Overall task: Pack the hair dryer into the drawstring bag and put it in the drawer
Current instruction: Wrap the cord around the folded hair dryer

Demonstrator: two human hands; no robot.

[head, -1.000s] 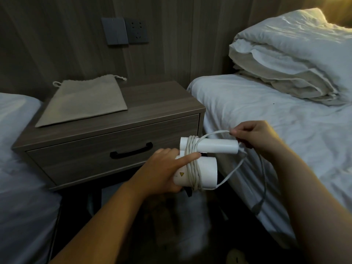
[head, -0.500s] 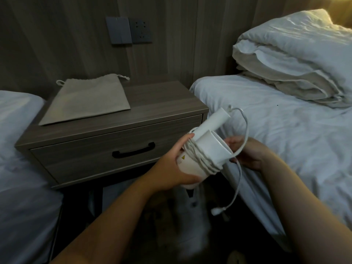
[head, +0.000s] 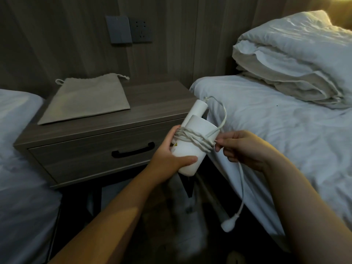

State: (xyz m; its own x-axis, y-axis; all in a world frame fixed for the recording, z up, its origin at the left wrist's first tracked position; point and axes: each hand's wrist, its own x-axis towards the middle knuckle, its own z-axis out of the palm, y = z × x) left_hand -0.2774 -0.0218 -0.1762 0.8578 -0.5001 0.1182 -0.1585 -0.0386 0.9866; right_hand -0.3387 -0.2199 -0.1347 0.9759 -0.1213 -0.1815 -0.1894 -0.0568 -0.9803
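Note:
My left hand (head: 172, 156) grips the body of a white folded hair dryer (head: 192, 147), held in front of the nightstand. Its white cord (head: 192, 139) is wound several times around the body. My right hand (head: 241, 147) pinches the cord just right of the dryer. The loose end hangs down to the plug (head: 229, 223) near the floor. A flat beige drawstring bag (head: 85, 100) lies on top of the nightstand, at its left. The drawer (head: 82, 161) below it is closed and has a black handle (head: 133, 152).
The wooden nightstand (head: 152, 103) stands between two white beds. The left bed (head: 17, 149) and the right bed (head: 285, 130) are close on either side. A folded duvet (head: 297, 60) lies on the right bed. A switch and socket (head: 129, 31) are on the wall.
The dryer has turned in my left hand and another cord loop is around it. My right hand came round to the dryer's right side; the plug hangs lower.

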